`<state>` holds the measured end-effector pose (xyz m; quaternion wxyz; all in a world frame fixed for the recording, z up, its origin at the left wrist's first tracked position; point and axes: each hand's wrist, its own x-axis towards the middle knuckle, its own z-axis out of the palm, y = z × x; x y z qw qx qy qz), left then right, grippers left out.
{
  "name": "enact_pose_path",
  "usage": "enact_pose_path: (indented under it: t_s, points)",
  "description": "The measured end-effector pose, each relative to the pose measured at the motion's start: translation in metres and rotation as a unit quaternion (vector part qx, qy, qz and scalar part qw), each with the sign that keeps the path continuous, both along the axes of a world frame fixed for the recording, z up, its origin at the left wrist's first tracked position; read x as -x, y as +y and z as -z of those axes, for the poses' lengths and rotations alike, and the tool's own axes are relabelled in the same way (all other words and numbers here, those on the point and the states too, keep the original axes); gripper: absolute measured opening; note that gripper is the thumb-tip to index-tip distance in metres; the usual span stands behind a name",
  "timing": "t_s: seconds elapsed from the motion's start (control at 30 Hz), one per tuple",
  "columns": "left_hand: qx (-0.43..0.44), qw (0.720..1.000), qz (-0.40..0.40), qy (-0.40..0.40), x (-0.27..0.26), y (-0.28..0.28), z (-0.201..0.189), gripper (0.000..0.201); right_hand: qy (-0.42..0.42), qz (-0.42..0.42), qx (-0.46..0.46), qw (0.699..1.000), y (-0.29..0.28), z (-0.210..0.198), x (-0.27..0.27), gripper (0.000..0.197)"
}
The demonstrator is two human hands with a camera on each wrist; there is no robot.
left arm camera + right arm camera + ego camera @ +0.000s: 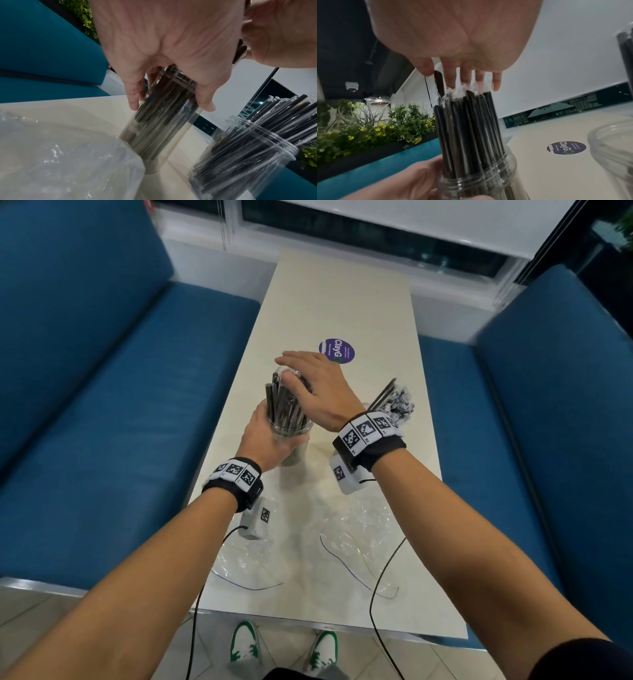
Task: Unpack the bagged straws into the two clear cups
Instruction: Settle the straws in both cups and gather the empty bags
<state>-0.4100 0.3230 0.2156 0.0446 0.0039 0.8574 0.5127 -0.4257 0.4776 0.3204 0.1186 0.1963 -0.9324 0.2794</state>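
The straws [286, 405] are thin, black and individually sleeved in clear film, whose crimped ends stand above the black tips in the right wrist view. A dense bundle stands upright in a clear cup [293, 436] set about midway along the table [342, 302], nearer its left edge; the straws project well above the ribbed rim. The left hand [265, 440] is wrapped round this cup, fingers and thumb curled against its wall just below the rim. The right hand [315, 385] lies over the straw tops with its fingers straight and slightly spread, the fingertips [496, 83] touching the film ends; it clasps nothing.

A second clear cup [240, 155] stands just beside the first, toward the right edge of the table, likewise packed with sleeved black straws [394, 402] that lean and fan outward. In the head view the right wrist covers most of this cup, so only its straw tops show there.

Crumpled clear plastic bags [342, 529] lie flat on the table near its near edge, hard to trace against the pale top. A round purple sticker [337, 350] sits on the table just beyond the right hand, partly covered by it. Blue upholstered seats [102, 371] flank both long edges. In the left wrist view the held cup is blurred.
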Motion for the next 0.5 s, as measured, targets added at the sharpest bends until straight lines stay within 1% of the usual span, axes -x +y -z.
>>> enact_pose_path:
  t_s: [0.13,0.23,0.33,0.43,0.5]
  points:
    - [0.009,1.000,0.005,-0.001,0.000,0.000,0.000,0.097,0.087,-0.008,0.009,0.996,0.001,0.007,-0.003,0.026]
    - [0.015,1.000,0.006,-0.004,0.000,-0.001,0.000,0.099,0.116,0.003,-0.034,0.993,-0.002,0.017,-0.005,0.015]
    - [0.016,1.000,0.006,-0.002,0.000,-0.001,0.000,0.100,0.147,0.006,-0.081,0.986,-0.003,0.024,-0.009,0.019]
    - [0.005,1.000,0.007,0.000,-0.001,-0.002,0.000,0.100,0.184,0.014,-0.061,0.981,-0.003,0.019,-0.016,0.022]
    - [0.003,1.000,0.007,0.003,-0.001,-0.003,0.002,0.099,0.184,0.020,-0.056,0.981,-0.005,0.014,-0.018,0.030]
